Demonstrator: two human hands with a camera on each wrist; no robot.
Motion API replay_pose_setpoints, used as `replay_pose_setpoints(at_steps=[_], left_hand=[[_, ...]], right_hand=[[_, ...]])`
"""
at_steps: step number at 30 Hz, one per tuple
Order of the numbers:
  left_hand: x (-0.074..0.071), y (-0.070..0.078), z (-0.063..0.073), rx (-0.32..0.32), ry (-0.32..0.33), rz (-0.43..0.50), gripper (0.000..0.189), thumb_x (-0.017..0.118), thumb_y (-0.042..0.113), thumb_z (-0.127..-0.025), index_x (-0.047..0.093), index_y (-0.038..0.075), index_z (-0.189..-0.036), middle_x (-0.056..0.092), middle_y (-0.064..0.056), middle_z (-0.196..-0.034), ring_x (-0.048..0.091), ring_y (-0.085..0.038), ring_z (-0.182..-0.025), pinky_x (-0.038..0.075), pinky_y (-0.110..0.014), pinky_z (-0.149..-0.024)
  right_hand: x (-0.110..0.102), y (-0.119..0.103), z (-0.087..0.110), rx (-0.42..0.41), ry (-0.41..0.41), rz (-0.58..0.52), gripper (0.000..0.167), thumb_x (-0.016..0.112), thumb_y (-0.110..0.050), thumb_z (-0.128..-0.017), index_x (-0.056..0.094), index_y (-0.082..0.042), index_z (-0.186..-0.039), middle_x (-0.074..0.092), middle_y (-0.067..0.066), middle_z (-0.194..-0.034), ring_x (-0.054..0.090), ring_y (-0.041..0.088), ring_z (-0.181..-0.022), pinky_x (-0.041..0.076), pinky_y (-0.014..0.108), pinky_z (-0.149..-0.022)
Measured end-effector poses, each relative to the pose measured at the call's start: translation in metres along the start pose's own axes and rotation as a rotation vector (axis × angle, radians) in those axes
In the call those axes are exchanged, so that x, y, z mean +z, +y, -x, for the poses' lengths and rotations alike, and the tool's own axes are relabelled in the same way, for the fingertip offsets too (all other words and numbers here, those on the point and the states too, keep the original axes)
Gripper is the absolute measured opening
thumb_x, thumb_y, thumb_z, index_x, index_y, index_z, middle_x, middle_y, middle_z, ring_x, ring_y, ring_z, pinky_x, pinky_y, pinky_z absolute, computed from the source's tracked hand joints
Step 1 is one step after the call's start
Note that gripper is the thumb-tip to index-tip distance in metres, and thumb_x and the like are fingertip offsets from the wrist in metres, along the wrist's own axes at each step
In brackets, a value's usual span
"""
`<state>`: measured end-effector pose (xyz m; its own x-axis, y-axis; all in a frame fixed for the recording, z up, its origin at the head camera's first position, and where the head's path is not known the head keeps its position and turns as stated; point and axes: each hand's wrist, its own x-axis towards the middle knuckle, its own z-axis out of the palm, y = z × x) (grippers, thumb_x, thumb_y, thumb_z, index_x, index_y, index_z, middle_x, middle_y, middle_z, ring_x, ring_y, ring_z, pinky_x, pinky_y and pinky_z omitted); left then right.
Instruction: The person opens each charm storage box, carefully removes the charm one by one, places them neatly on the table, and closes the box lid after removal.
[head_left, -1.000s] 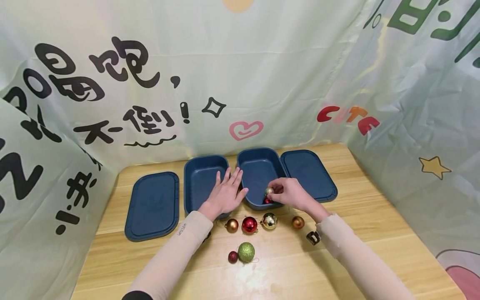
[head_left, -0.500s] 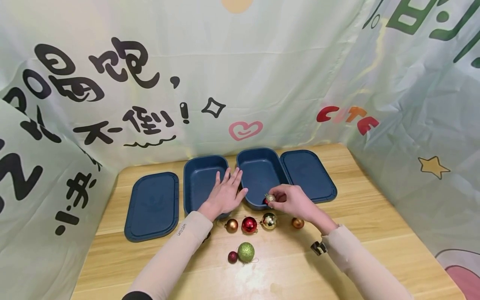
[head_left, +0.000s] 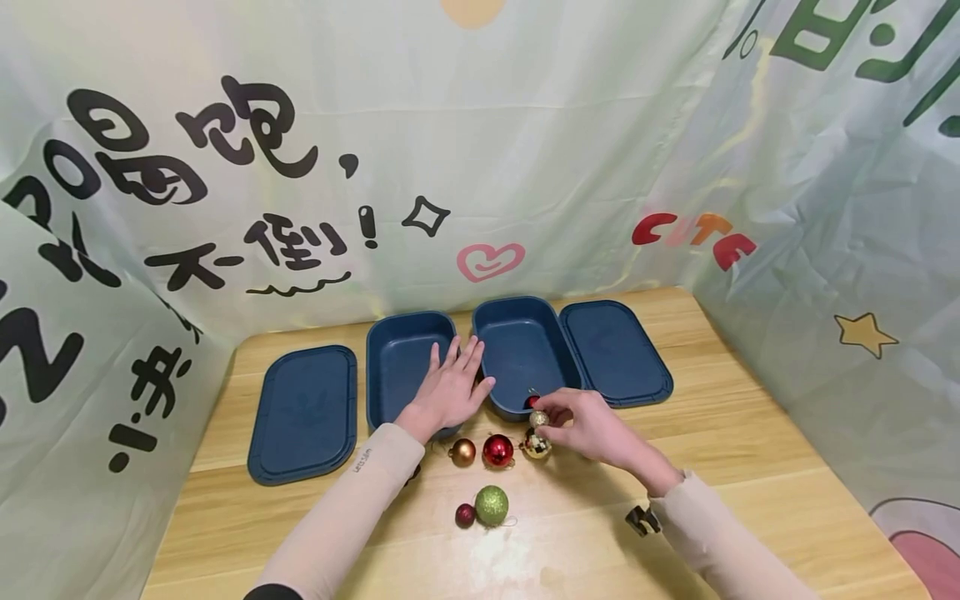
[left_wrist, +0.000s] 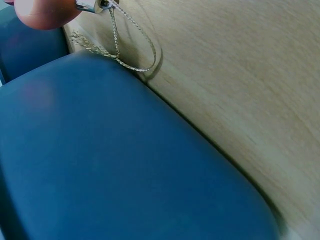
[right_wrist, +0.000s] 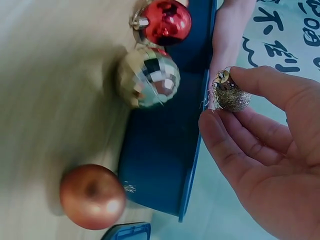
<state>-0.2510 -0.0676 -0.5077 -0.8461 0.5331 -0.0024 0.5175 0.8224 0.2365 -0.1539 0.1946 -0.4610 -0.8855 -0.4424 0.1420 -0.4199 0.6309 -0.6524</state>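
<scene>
My right hand [head_left: 592,429] pinches a small gold glitter bauble [right_wrist: 235,99] by thumb and fingertips, over the front rim of the right blue container [head_left: 521,358]. Inside that container, a small red bauble [head_left: 532,402] shows at the front end, partly behind my fingers. My left hand [head_left: 448,390] lies with fingers spread across the right side of the left blue container [head_left: 401,367], holding nothing. In front of the containers sit a copper bauble [head_left: 462,452], a shiny red bauble [head_left: 498,451] and a faceted gold bauble [head_left: 536,444].
A green glitter bauble [head_left: 492,505] and a dark red bauble [head_left: 465,515] lie nearer on the wooden table [head_left: 420,550]. Blue lids flank the containers, a left lid [head_left: 306,412] and a right lid [head_left: 617,350]. Another copper bauble [right_wrist: 93,196] is below my right hand. Printed cloth [head_left: 562,167] hangs behind.
My right hand has drawn back toward me with the gold glitter bauble, from inside the right container to its front rim. The left hand stays in place.
</scene>
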Motion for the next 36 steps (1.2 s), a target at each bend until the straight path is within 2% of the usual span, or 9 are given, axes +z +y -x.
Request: replay_pose_setpoints(at_steps=[7, 16, 27, 32, 36], left_hand=[[0.001, -0.001, 0.0, 0.001, 0.001, -0.007, 0.076, 0.024, 0.058, -0.113, 0.017, 0.01, -0.171, 0.014, -0.009, -0.179, 0.002, -0.033, -0.166, 0.001, -0.066, -0.13], [0.0, 0.0, 0.002, -0.002, 0.007, 0.022, 0.072, 0.033, 0.052, -0.114, 0.017, 0.01, -0.17, 0.015, -0.01, -0.178, 0.003, -0.034, -0.166, -0.001, -0.066, -0.13], [-0.001, 0.001, 0.002, -0.002, 0.007, 0.029, 0.072, 0.033, 0.052, -0.114, 0.017, 0.01, -0.17, 0.015, -0.01, -0.178, 0.004, -0.034, -0.166, 0.0, -0.065, -0.13], [-0.001, 0.002, 0.001, -0.002, 0.009, 0.031, 0.072, 0.034, 0.051, -0.114, 0.018, 0.009, -0.17, 0.015, -0.01, -0.178, 0.004, -0.035, -0.166, 0.0, -0.066, -0.13], [0.0, 0.001, 0.001, -0.004, 0.005, 0.023, 0.073, 0.031, 0.054, -0.113, 0.016, 0.011, -0.171, 0.014, -0.009, -0.179, 0.004, -0.034, -0.166, 0.0, -0.066, -0.13]], right_hand=[[0.008, -0.002, 0.011, -0.016, -0.006, 0.003, 0.03, 0.085, -0.011, -0.088, 0.077, 0.0, -0.115, 0.077, 0.003, -0.101, 0.071, 0.008, -0.085, 0.063, 0.031, -0.077], [0.019, -0.008, 0.022, -0.028, -0.059, 0.002, 0.028, 0.085, -0.008, -0.086, 0.077, -0.002, -0.113, 0.076, 0.004, -0.1, 0.072, 0.014, -0.085, 0.063, 0.03, -0.077], [0.029, -0.008, 0.029, -0.005, -0.082, -0.035, 0.033, 0.084, -0.006, -0.086, 0.076, 0.001, -0.116, 0.077, 0.005, -0.101, 0.072, 0.011, -0.086, 0.063, 0.028, -0.078], [0.034, -0.007, 0.034, -0.005, -0.073, -0.011, 0.029, 0.085, -0.008, -0.085, 0.078, -0.002, -0.113, 0.077, 0.002, -0.099, 0.07, 0.01, -0.085, 0.062, 0.028, -0.078], [0.037, -0.007, 0.037, 0.008, -0.09, -0.034, 0.028, 0.084, -0.006, -0.085, 0.077, -0.001, -0.112, 0.076, 0.002, -0.098, 0.07, 0.01, -0.084, 0.062, 0.027, -0.076]])
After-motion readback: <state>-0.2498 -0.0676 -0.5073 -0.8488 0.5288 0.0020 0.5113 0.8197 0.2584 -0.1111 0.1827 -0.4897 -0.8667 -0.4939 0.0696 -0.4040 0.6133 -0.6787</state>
